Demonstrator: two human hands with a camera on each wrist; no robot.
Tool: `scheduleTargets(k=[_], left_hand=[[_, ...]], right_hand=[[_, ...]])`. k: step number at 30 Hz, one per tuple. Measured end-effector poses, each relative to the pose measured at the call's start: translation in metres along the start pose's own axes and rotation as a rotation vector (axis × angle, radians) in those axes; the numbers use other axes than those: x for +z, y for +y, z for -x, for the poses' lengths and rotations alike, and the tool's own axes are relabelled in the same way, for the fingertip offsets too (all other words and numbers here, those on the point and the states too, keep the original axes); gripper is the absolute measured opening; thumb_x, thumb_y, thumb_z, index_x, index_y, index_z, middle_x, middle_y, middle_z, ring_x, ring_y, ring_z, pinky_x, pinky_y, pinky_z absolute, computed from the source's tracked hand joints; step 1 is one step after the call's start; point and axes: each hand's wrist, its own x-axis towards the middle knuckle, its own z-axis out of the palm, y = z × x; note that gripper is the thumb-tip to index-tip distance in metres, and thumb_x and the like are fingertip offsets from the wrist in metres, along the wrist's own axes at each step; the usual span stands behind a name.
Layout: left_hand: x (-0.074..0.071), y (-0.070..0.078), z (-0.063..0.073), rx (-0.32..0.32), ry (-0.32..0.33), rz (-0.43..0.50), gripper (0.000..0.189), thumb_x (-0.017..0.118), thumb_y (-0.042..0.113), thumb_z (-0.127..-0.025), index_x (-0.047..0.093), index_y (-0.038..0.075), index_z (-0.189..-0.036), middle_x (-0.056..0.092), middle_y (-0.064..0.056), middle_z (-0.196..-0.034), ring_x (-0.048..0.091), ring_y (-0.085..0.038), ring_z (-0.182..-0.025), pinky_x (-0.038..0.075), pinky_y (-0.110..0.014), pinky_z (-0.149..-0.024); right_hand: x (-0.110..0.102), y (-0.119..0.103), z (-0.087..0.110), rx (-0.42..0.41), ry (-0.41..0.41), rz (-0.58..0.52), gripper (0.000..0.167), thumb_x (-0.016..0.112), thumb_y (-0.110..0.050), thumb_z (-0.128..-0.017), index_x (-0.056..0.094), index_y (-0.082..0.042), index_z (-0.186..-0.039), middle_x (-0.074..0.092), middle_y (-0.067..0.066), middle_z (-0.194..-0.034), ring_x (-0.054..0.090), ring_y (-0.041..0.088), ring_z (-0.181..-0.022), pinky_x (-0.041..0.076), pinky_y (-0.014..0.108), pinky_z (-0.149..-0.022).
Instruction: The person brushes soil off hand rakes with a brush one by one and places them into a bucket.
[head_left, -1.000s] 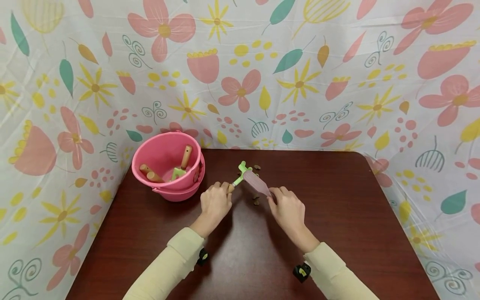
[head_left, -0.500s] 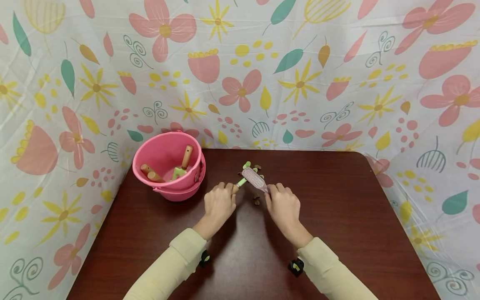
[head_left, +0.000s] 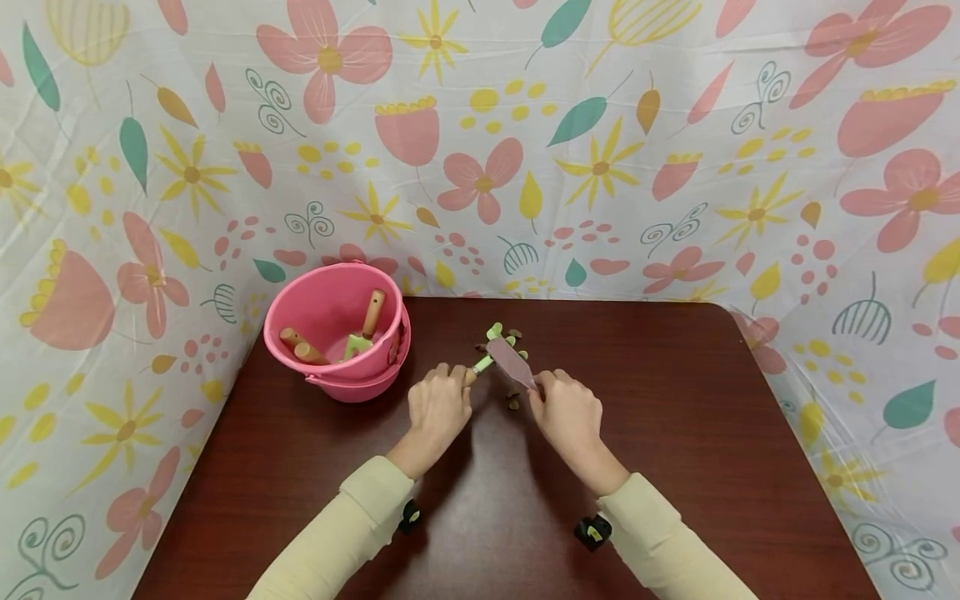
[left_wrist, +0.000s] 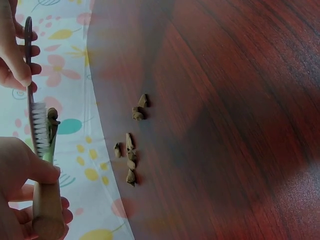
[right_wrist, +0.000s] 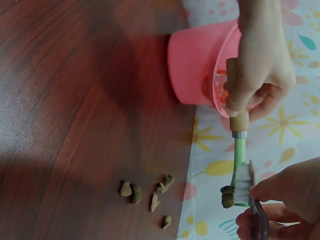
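My left hand [head_left: 438,408] grips the wooden handle of a small green garden rake [head_left: 483,364], its prongs pointing away over the table. In my right hand [head_left: 566,417] is a brush [head_left: 510,362] with a flat pinkish-brown back, pinched at its handle. White bristles [right_wrist: 243,182] press against the rake's head in the right wrist view. A brown clod [right_wrist: 227,196] clings to the far side of that head. Below the tools, several brown clods [left_wrist: 131,156] lie scattered on the table. The brush back hides part of the rake's head from above.
Two nested pink buckets [head_left: 315,304] stand at the back left of the dark wooden table [head_left: 675,433]. Inside are several wooden-handled tools, among them a green fork [head_left: 356,344]. A flower-patterned cloth [head_left: 480,100] hangs behind the table and along its sides.
Both hands have shifted slightly, the left one rightward with the rake. The brush has moved across the rake's head, and its back has tilted.
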Motion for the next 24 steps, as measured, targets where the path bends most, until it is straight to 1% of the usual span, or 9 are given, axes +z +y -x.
scheduleTargets(k=[3,6,10,14,20,24], left_hand=[[0.0,0.0,-0.001,0.0,0.008,0.008,0.016,0.074,0.021,-0.069,0.066,0.014,-0.08,0.052,-0.002,-0.065,0.056,-0.021,-0.057,0.043,-0.034,-0.043],[0.0,0.001,-0.002,0.001,0.021,0.013,0.016,0.075,0.021,-0.069,0.066,0.014,-0.081,0.053,-0.002,-0.065,0.056,-0.021,-0.057,0.043,-0.034,-0.043],[0.0,0.0,-0.003,-0.009,0.043,0.01,0.016,0.075,0.021,-0.068,0.066,0.014,-0.08,0.054,-0.003,-0.065,0.057,-0.023,-0.058,0.043,-0.035,-0.043],[0.0,-0.001,-0.004,-0.015,0.049,0.007,0.017,0.075,0.021,-0.068,0.066,0.014,-0.08,0.054,-0.003,-0.065,0.057,-0.023,-0.058,0.043,-0.035,-0.043],[0.0,-0.003,-0.004,-0.026,0.051,0.005,0.017,0.075,0.021,-0.068,0.066,0.014,-0.08,0.054,-0.003,-0.065,0.057,-0.024,-0.058,0.042,-0.035,-0.043],[-0.002,-0.004,-0.004,-0.031,0.041,0.01,0.017,0.075,0.021,-0.068,0.067,0.014,-0.082,0.054,-0.003,-0.066,0.057,-0.024,-0.059,0.043,-0.036,-0.043]], right_hand=[[-0.002,0.003,0.0,0.021,-0.022,-0.025,0.015,0.073,-0.019,-0.075,0.071,-0.011,-0.087,0.062,0.003,-0.073,0.056,0.025,-0.049,0.038,0.037,-0.036],[-0.004,0.005,0.002,0.031,-0.024,-0.042,0.015,0.073,-0.019,-0.075,0.071,-0.012,-0.088,0.061,0.002,-0.072,0.054,0.024,-0.047,0.036,0.035,-0.035],[-0.005,0.008,0.005,0.029,-0.013,-0.047,0.015,0.074,-0.019,-0.074,0.071,-0.012,-0.088,0.062,0.002,-0.071,0.053,0.022,-0.047,0.034,0.033,-0.034],[-0.005,0.011,0.009,0.023,-0.015,-0.044,0.016,0.074,-0.019,-0.074,0.071,-0.011,-0.087,0.062,0.003,-0.072,0.052,0.021,-0.046,0.032,0.031,-0.034],[-0.005,0.014,0.015,0.039,-0.022,-0.044,0.016,0.074,-0.018,-0.073,0.072,-0.012,-0.088,0.062,0.002,-0.072,0.055,0.024,-0.049,0.035,0.034,-0.035],[-0.005,0.015,0.016,0.025,-0.005,-0.042,0.017,0.074,-0.018,-0.073,0.072,-0.012,-0.089,0.063,0.002,-0.074,0.058,0.025,-0.052,0.036,0.035,-0.036]])
